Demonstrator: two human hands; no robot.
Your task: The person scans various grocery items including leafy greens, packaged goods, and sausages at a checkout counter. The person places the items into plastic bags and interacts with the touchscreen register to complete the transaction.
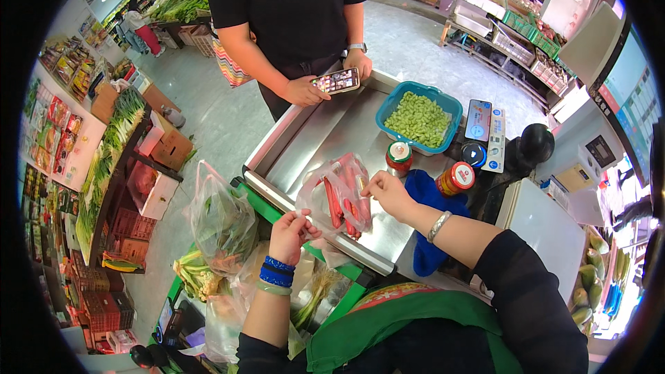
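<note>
A thin clear plastic bag point(317, 187) with red packaged sticks point(334, 202) inside lies at the near edge of the steel counter tray point(332, 137). My left hand point(291, 231) pinches the bag's near-left edge between thumb and fingers. At the bag's right side is my right hand point(387, 195), fingertips bent together against the plastic; whether they grip it is unclear. Beyond that hand stands a jar with a green and white lid point(399, 154). To the right, a red-lidded jar point(455, 178) leans by a blue cloth point(423, 257). A teal basket point(383, 114) holds shelled green beans.
Across the counter a person in black point(291, 15) holds a phone point(336, 81). Filled vegetable bags point(223, 223) and a cauliflower point(200, 275) sit at the lower left, by the counter's green edge point(262, 208). A payment device point(478, 122) and a screen point(631, 98) stand at right.
</note>
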